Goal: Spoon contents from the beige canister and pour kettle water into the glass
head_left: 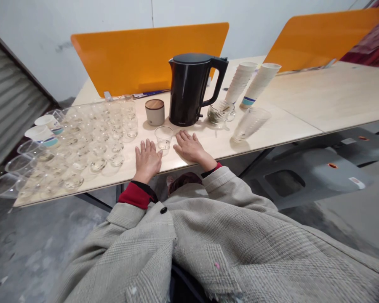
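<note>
Left grip [147, 159] and right grip [188, 146] lie opened flat on the tabletop [297, 105].
Between them stands a clear cup [164, 138]; beyond the right one, a kettle [188, 90].

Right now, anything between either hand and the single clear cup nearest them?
Nothing visible. The left hand and right hand lie palm-down on the table, either side of the clear cup. The black kettle and canister stand behind, outside both gaps.
</note>
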Demonstrator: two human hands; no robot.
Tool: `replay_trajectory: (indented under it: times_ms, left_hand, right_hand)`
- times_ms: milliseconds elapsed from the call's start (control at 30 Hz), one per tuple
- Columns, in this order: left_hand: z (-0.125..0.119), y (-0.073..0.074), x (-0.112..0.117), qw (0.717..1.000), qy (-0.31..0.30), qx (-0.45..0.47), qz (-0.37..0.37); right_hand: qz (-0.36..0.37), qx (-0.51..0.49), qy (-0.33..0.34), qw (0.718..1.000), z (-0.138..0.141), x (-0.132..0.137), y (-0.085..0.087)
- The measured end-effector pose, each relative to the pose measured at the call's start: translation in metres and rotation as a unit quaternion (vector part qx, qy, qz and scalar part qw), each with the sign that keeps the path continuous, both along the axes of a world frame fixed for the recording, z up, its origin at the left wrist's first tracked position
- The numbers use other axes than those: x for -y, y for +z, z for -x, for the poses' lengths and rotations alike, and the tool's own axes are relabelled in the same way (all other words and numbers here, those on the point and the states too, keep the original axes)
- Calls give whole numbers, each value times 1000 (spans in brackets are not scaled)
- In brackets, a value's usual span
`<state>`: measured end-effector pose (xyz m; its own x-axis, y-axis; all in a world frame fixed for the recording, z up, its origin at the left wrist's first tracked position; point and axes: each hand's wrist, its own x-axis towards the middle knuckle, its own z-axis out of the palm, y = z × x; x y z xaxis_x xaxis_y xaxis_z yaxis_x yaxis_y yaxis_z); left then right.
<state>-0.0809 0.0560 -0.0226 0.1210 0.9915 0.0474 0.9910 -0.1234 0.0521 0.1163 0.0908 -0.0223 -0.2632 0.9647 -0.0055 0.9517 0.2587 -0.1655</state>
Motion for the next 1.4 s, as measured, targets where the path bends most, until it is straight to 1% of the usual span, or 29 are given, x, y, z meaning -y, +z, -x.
replay_trajectory:
  times_ms: [200,500,800,1067,1400]
  left_hand:
    - [1,-1,-2,1000,2,3,4]
    - [2,-3,-2,1000,-1,8,0]
    - [3,-5,-3,1000,0,7,-8]
    - [2,-6,-3,1000,0,8,-9]
    - [2,-3,-2,1000,1,5,3]
  right_hand:
    - [2,0,0,1000,0,0,1]
    - [9,6,-3,1000,2,3,6]
    - [-2,8,-4,1000,1,-1,0]
    - [5,13,-5,1000,2,1,3]
    - [5,15,6,1000,0,0,2]
